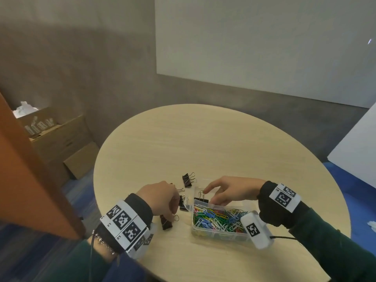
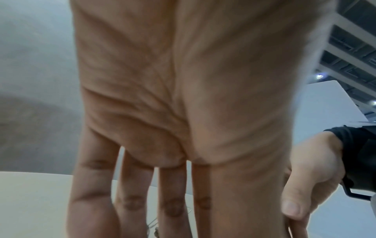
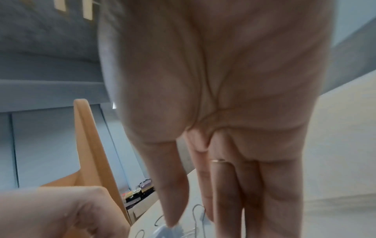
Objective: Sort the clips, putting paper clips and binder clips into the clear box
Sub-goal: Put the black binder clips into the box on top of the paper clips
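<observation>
Right hand (image 1: 227,190) over clear box's (image 1: 220,236) far-left corner, grip pinching binder clip (image 1: 201,198) by wire handle. Left hand (image 1: 160,198) fingers curled on second binder clip (image 1: 166,223) on tabletop (image 1: 203,143) left of box. Paper clips (image 1: 218,217) fill box.

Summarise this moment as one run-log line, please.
left hand: reaching among binder clips on table | right hand: lowering binder clip into clear box | paper clips: in box

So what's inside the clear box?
The clear box holds a pile of colourful paper clips and one black binder clip at its far end. The box's bottom is covered.
</observation>
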